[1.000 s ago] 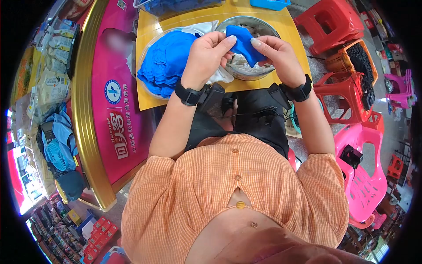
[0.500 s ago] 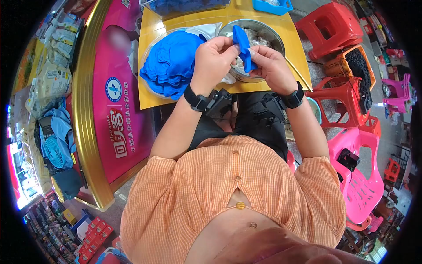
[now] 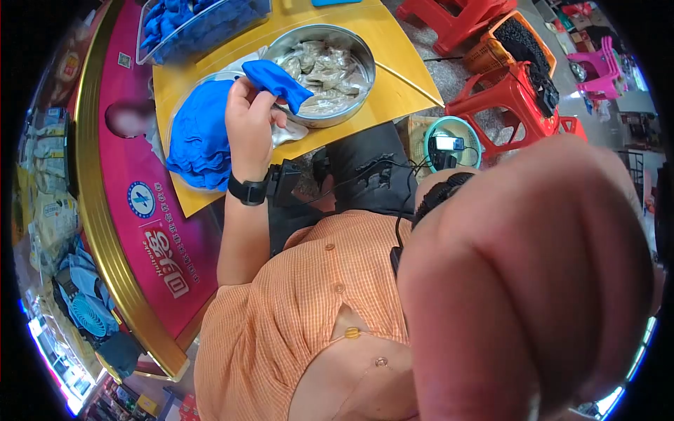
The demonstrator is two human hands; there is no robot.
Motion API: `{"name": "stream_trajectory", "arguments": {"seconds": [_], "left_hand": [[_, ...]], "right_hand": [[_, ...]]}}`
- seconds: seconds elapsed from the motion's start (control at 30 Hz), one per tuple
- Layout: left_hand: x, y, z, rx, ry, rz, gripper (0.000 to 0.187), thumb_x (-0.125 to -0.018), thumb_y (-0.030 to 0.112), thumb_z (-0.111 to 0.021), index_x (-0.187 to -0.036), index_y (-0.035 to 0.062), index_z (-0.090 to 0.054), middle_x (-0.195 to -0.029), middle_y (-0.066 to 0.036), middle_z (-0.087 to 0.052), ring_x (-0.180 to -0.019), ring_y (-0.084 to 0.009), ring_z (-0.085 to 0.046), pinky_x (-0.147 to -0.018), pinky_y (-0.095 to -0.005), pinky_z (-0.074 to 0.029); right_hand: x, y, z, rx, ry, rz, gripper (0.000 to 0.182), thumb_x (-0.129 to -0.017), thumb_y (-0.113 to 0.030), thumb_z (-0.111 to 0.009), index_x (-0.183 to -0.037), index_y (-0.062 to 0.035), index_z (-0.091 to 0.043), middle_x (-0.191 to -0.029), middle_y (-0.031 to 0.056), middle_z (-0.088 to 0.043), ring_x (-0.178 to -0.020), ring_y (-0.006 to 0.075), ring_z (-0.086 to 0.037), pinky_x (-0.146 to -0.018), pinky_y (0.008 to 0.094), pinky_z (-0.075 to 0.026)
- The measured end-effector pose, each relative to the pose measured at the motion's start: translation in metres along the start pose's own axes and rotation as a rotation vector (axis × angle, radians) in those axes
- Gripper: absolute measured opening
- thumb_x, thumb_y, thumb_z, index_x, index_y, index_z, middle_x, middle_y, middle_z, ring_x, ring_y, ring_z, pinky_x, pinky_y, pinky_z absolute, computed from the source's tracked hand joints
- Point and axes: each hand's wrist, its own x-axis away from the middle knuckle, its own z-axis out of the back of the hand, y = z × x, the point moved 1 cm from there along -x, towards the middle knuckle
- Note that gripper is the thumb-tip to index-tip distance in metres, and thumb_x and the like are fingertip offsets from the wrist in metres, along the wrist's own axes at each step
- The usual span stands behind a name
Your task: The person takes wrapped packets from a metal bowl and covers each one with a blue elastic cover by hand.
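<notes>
My left hand (image 3: 251, 116) is above the table, its fingers closed on a small blue cloth pouch (image 3: 277, 84). To its left lies a heap of flat blue cloth pieces (image 3: 201, 137) in a clear round container. A round metal basin (image 3: 372, 70) with clear plastic packets (image 3: 324, 74) in it stands right beside the pouch. My right hand (image 3: 519, 274) is very close to the camera, large and blurred. Its fingers are curled; whatever is in them, if anything, is hidden.
A clear bin (image 3: 203, 34) of blue pouches stands at the back of the yellow table (image 3: 400, 63). Red stools (image 3: 502, 105) and an orange crate (image 3: 484, 59) are to the right. A pale green basket (image 3: 430, 133) sits below the table edge. A pink panel (image 3: 147, 231) borders the left.
My right hand has let go of the blue pouch and come up close to the camera. My left hand keeps the pouch. The view has shifted and turned.
</notes>
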Motion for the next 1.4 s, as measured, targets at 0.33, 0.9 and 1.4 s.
{"name": "stream_trajectory", "arguments": {"seconds": [0.33, 0.9, 1.4], "left_hand": [[0.002, -0.006, -0.003, -0.021, -0.056, 0.005, 0.017, -0.085, -0.003, -0.05, -0.101, -0.0011, -0.054, -0.09, -0.007, -0.059, -0.068, -0.0111, -0.055, -0.05, -0.0218, -0.044], [0.002, 0.0, -0.008, -0.267, 0.029, -0.122, 0.014, -0.088, 0.008, -0.066, -0.095, -0.0036, -0.064, -0.077, -0.004, -0.067, -0.066, -0.0079, -0.06, -0.058, -0.0219, -0.048], [0.001, -0.005, -0.016, -0.188, -0.046, -0.023, 0.015, -0.084, 0.01, -0.069, -0.091, -0.0025, -0.066, -0.08, -0.012, -0.069, -0.069, -0.0135, -0.064, -0.061, -0.0265, -0.049]], "right_hand": [[-0.002, -0.012, 0.035, 0.423, -0.021, 0.112, 0.02, -0.09, -0.013, -0.061, -0.073, -0.0036, -0.059, -0.063, 0.0059, -0.055, -0.051, 0.0162, -0.051, -0.048, 0.03, -0.046], [-0.02, 0.05, 0.145, 1.528, 0.34, 0.006, 0.019, -0.084, -0.019, -0.073, -0.084, -0.0016, -0.065, -0.071, 0.0036, -0.06, -0.063, 0.0083, -0.055, -0.059, 0.0235, -0.045], [-0.005, 0.057, 0.206, 1.134, 0.601, -0.211, 0.019, -0.092, -0.017, -0.064, -0.096, 0.0017, -0.063, -0.077, 0.002, -0.062, -0.066, 0.0073, -0.058, -0.059, 0.0223, -0.049]]}}
